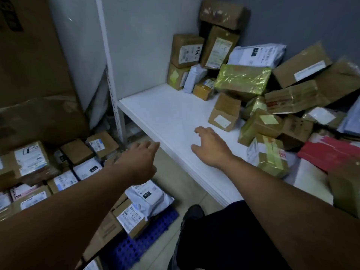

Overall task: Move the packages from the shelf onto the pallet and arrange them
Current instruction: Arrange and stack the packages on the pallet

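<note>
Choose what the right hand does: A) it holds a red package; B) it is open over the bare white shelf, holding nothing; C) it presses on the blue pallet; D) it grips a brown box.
B: the right hand is open over a bare part of the shelf, with no package in it.

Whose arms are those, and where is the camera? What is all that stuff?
There is no machine here. A person wears a camera on their head, so you see what they see, looking down. The left hand and the right hand are both open and hold nothing. The right one reaches over a white shelf, where boxes and bags lie in a heap. Down on the left, more parcels sit on a blue pallet.
</note>
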